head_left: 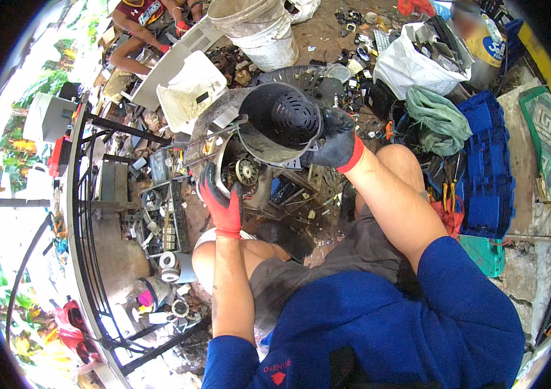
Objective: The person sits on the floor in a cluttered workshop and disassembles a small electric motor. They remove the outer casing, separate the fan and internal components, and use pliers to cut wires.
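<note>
My right hand (337, 139), in a dark glove with a red cuff, grips the rim of a black round tub (257, 120) with a slotted bottom. The tub is tilted, so its inside shows. My left hand (220, 198), in a red and dark glove, is closed on the edge of a pale curved housing (225, 157), just below and left of the tub. A small off-white wheel (246, 171) sits beside that housing, under the tub. The fingertips of my left hand are partly hidden.
A black metal rack (87, 240) runs along the left. At the back stand stacked dirty white buckets (266, 42), a white bin (191, 91) and a white sack of scrap (402, 61). A blue plastic case (486, 168) lies right. Another person (142, 29) sits at the upper left.
</note>
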Available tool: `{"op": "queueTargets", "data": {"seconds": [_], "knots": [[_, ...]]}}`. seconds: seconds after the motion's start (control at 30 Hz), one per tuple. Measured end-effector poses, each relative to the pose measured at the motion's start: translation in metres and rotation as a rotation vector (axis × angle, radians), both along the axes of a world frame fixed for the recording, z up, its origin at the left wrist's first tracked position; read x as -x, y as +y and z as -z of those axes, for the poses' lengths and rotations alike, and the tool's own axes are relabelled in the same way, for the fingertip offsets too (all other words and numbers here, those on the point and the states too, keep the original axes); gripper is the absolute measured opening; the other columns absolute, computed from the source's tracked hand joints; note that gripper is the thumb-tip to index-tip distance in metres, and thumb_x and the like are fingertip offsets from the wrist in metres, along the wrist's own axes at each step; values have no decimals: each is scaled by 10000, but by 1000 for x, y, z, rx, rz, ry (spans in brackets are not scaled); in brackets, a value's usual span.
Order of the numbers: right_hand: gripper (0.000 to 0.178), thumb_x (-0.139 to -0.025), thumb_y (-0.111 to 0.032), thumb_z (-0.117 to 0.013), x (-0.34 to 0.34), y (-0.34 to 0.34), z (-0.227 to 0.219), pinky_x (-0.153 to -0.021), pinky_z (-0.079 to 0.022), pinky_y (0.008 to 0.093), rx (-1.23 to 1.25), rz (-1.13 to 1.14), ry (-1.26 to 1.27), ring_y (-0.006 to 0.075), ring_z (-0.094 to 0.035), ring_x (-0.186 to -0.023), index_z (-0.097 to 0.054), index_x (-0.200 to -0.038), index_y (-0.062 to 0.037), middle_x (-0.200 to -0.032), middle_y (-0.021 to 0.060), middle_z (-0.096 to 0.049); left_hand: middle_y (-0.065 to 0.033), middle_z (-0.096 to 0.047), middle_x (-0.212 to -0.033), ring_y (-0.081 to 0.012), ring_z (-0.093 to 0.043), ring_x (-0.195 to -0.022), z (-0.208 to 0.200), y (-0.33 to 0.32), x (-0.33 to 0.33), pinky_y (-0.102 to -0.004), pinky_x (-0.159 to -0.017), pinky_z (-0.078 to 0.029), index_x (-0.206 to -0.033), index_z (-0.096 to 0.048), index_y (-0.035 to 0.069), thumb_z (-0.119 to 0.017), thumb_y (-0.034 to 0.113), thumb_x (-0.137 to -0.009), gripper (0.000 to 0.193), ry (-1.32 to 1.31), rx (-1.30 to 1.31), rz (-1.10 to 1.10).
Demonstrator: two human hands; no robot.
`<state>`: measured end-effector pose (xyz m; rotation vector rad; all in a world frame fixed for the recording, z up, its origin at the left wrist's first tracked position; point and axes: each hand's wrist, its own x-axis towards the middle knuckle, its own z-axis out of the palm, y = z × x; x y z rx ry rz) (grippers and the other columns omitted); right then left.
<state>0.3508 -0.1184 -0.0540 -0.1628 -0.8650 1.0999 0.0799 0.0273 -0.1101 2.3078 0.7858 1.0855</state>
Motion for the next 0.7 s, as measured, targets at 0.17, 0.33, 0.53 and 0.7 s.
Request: {"op": "queueTargets", "data": {"seconds": [0.17,0.33,0.53,0.7], "knots": [[568,-904,-349,-537,-5,1,24,-1137,-328,495,152,-296,443,303,-485,-1304,-511,-1364,-17,-1405,156,-516,-192,-444,-1412,-370,-367,-1326,-5,-4,-4,-464,-1136,-230,-1404,-409,-1,-686,106,-753,716,41,-8,-16],[531,-938,-319,-510,1,3,6,-1128,-343,489,29,-268,330,306,-500,-1286,-499,-1373,-14,-1400,167,-517,-191,-448,-1412,-378,-370,-1328,1,-1,0,-473,-1137,-228,-1403,-410,10,-684,94,-736,727,-24,4,-7],[452,-927,-180,-592,-31,4,-3,-1018,-461,404,182,180,221,239,-591,-1151,-504,-1348,-42,-1274,129,-603,-207,-408,-1449,-409,-299,-1379,3,-9,2,-494,-1166,-177,-1423,-369,7,-705,142,-757,758,92,-6,-112],[568,-852,-103,-712,-105,20,69,-942,-482,369,450,1003,21,215,-596,-1072,-466,-1359,-35,-1203,105,-606,-219,-406,-1448,-433,-292,-1379,3,-8,-2,-505,-1170,-170,-1426,-358,-3,-712,168,-768,766,88,-35,-96]]}}
